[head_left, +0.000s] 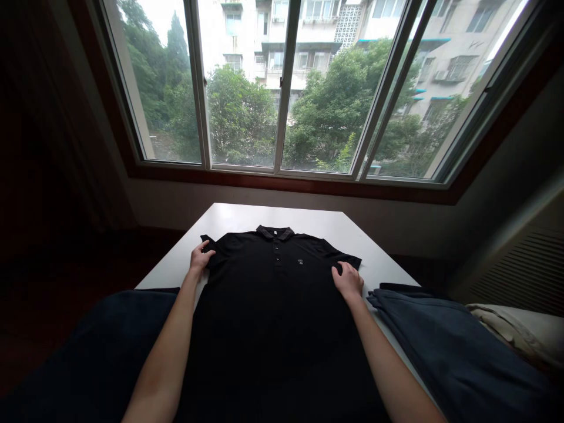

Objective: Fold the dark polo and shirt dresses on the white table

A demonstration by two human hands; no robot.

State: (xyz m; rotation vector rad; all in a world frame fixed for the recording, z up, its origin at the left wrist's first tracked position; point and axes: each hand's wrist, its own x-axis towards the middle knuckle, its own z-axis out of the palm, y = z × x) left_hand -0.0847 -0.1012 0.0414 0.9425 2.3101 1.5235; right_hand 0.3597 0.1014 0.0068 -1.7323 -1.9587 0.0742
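Note:
A black short-sleeved polo shirt [275, 317] lies front up, its collar toward the window and its lower part running out of view at the bottom. Two light buttons and a small pale chest emblem show on it. At the sleeve on the left, my left hand [201, 258] has its thumb and fingers closed on the cloth; that sleeve's tip is lifted and creased. My right hand [349, 279] is on the opposite sleeve near the underarm, fingers bent onto the fabric. Its fingertips are partly hard to make out against the black cloth.
Beneath the shirt is a white table [282, 216], narrowing toward the window [282, 117]. Dark blue cloth [132, 311] covers its left side. On the right lie folded dark blue garments [432, 329] and a beige cloth [497, 323]. A louvred panel [524, 264] stands farther right.

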